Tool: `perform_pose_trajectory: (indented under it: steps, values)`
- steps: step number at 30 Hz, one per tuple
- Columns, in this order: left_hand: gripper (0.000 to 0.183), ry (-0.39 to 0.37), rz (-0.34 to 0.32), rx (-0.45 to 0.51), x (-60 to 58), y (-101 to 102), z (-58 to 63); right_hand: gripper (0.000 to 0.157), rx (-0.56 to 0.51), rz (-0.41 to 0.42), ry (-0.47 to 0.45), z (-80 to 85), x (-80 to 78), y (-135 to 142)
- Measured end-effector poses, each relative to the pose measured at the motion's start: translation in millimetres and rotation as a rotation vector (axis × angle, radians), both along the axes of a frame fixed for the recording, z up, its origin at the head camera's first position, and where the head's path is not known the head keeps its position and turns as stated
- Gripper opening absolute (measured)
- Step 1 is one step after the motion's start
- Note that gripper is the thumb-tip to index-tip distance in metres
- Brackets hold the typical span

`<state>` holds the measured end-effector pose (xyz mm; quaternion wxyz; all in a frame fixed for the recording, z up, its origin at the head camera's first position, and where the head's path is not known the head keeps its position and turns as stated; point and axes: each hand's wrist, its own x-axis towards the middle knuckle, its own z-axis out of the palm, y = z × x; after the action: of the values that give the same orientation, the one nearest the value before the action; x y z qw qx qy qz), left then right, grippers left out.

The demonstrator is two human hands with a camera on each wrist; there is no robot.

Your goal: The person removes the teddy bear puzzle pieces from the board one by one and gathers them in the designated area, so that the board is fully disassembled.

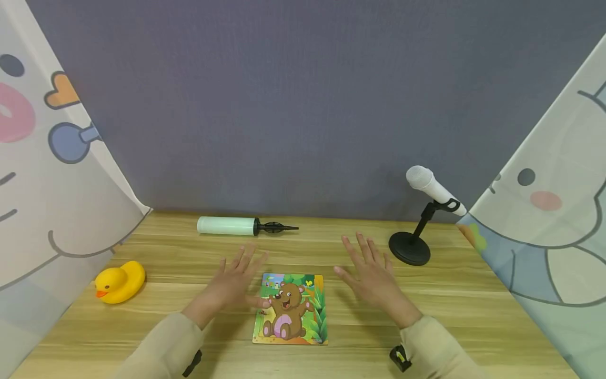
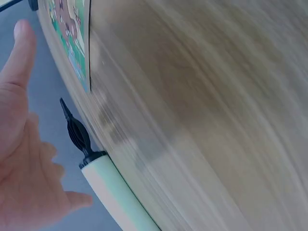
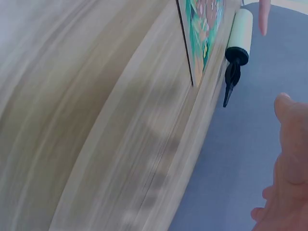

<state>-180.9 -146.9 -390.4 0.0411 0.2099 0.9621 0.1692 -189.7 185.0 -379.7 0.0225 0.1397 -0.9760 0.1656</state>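
A square bear picture puzzle (image 1: 289, 310) lies flat on the wooden table, its brown bear facing me. My left hand (image 1: 232, 287) hovers at the puzzle's left side with fingers spread, the thumb overlapping its left edge in the head view. To the right of the puzzle, my right hand (image 1: 374, 279) is held over the table, fingers straight and apart. Neither hand holds anything. Beyond the left hand lies a white balloon pump (image 1: 227, 226) with a black nozzle; the left wrist view shows the same pump (image 2: 115, 190) past the fingers.
A yellow rubber duck (image 1: 120, 282) sits at the left of the table (image 1: 473, 326). At the back right, a white microphone (image 1: 433, 184) leans in a black stand (image 1: 410, 247). A grey panel (image 1: 303, 105) closes off the back, with cartoon-printed panels on both sides.
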Motion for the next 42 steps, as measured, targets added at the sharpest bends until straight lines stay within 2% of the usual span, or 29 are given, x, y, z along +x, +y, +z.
perform_pose_trajectory:
  steps: [5,8,12,19,29,42]
  values:
    - [0.125,-0.108,-0.056,-0.029,3.7,8,2.6,0.077,-0.005,0.057,0.014,-1.3,-2.0,-12]
    - [0.13,-0.154,-0.061,-0.051,6.4,10,1.5,0.075,-0.029,0.104,0.032,-4.4,-3.6,-19]
    - [0.133,-0.202,-0.053,-0.052,10.1,11,0.4,0.072,-0.101,0.142,0.002,-7.0,-4.0,-27]
    - [0.134,-0.216,-0.06,-0.093,11.8,10,-4.4,0.066,-0.148,0.144,-0.095,-13.1,-7.3,-33]
    - [0.136,-0.207,-0.034,-0.134,13.1,14,-7.3,0.056,-0.15,0.23,-0.167,-19.9,-13.1,-35]
    - [0.134,-0.256,0.017,-0.173,14.2,28,1.7,0.052,-0.127,0.186,-0.188,-20.5,-16.2,-43]
